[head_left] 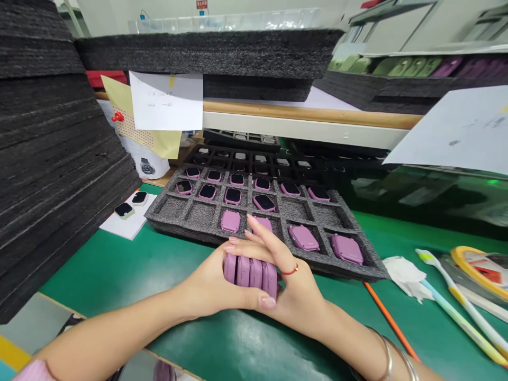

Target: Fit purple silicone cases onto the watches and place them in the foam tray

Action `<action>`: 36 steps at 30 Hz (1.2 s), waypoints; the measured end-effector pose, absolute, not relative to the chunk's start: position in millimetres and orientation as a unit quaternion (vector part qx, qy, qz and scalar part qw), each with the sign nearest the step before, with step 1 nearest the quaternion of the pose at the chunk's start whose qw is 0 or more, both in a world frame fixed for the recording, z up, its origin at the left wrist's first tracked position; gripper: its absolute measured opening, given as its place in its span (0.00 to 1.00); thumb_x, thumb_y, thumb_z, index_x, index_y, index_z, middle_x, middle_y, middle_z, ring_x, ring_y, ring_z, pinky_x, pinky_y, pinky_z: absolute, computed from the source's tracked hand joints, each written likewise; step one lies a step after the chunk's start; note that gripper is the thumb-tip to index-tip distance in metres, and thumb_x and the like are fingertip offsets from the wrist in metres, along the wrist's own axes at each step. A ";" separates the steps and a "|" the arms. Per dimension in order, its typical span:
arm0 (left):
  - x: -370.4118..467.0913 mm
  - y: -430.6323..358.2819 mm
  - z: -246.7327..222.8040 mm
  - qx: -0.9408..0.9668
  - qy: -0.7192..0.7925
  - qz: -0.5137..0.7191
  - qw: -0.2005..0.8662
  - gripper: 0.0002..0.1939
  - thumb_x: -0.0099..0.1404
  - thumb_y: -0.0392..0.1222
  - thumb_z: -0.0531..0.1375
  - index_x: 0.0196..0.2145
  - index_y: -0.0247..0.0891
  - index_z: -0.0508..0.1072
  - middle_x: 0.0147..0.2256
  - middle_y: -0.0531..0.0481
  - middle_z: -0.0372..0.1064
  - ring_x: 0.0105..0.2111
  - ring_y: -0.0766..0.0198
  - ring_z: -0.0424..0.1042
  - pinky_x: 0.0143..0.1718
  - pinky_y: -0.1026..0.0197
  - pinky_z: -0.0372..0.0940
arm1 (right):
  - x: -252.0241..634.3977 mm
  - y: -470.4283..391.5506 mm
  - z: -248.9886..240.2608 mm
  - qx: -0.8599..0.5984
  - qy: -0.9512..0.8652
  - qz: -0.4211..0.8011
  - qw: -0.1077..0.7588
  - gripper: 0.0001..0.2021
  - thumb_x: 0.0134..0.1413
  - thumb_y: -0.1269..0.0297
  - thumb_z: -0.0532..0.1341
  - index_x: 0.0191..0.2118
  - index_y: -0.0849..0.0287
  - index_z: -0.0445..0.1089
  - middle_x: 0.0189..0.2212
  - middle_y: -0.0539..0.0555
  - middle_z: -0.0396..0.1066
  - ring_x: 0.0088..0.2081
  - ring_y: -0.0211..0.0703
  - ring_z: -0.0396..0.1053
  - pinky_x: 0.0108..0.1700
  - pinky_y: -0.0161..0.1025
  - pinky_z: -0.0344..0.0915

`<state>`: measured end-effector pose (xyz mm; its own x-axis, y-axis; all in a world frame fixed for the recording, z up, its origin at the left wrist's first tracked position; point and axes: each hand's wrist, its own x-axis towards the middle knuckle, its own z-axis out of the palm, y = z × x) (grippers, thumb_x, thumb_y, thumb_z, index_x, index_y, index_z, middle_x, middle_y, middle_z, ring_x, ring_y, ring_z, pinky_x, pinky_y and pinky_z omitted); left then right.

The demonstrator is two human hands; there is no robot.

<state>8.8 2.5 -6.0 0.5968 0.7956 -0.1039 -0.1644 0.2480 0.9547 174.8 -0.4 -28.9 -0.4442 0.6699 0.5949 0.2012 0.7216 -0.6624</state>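
A row of several purple smartwatch cases stands on edge between my two hands above the front of the bench. My left hand is closed round the left end, its thumb stretched along the near side. From the right, my right hand closes on the same row, its fingers reaching over the far side; part of its grip is hidden. Just beyond lies a black foam tray. Its front row holds purple cases back side up, one partly covered by my right fingers. Purple watches with dark screens fill pockets further back.
Two pale watches rest on a white pad at left, beside tall black foam stacks. Toothbrushes, crumpled tissue, an orange stick and yellow tape lie right. A shelf overhangs the back.
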 end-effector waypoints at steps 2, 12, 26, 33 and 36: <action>7.6 1.8 -6.4 0.541 0.307 0.337 0.707 0.27 0.47 0.37 0.75 0.44 0.37 0.73 0.42 0.49 0.71 0.44 0.56 0.72 0.47 0.53 0.69 | 175.7 -0.8 -28.4 -0.267 -0.803 0.273 0.457 0.44 0.55 0.65 0.70 0.72 0.47 0.48 0.65 0.58 0.65 0.60 0.54 0.70 0.64 0.52 0.67; 7.9 -8.0 -5.2 0.549 0.345 0.406 0.644 0.29 0.48 0.38 0.76 0.46 0.38 0.71 0.45 0.47 0.77 0.48 0.53 0.75 0.52 0.53 0.69 | 182.6 -10.7 -7.0 -0.267 -0.824 0.263 0.425 0.50 0.56 0.47 0.67 0.74 0.49 0.37 0.68 0.60 0.58 0.69 0.55 0.56 0.71 0.57 0.52; 2.2 -10.5 -11.1 0.746 0.286 0.428 0.422 0.15 0.61 0.40 0.69 0.46 0.42 0.75 0.45 0.47 0.80 0.50 0.54 0.77 0.61 0.49 0.63 | 181.2 -4.1 -8.7 -0.318 -0.595 0.641 0.366 0.40 0.53 0.37 0.65 0.65 0.52 0.58 0.50 0.59 0.77 0.51 0.53 0.77 0.51 0.49 0.76; -0.1 -7.3 -23.8 0.778 0.232 0.463 0.355 0.40 0.61 0.45 0.69 0.67 0.54 0.58 0.68 0.41 0.50 0.67 0.44 0.55 0.66 0.40 0.54 | 168.7 -16.8 -4.5 -0.362 -0.635 0.506 0.458 0.56 0.39 0.68 0.78 0.71 0.49 0.47 0.52 0.56 0.76 0.50 0.51 0.78 0.53 0.47 0.76; -0.5 -9.3 -17.8 0.703 0.261 0.422 0.509 0.70 0.45 0.43 0.78 0.72 0.55 0.37 0.71 0.37 0.44 0.69 0.38 0.48 0.66 0.34 0.52 | 172.8 -17.1 -6.1 -0.344 -0.693 0.402 0.489 0.56 0.44 0.70 0.76 0.73 0.44 0.42 0.50 0.53 0.78 0.48 0.50 0.78 0.58 0.50 0.72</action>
<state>-0.5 -9.3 -17.8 0.5079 0.7972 0.3265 -0.0617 -0.3444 0.9368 172.8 -17.1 -6.1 -0.2848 0.8709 0.4005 0.0841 0.4389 -0.8946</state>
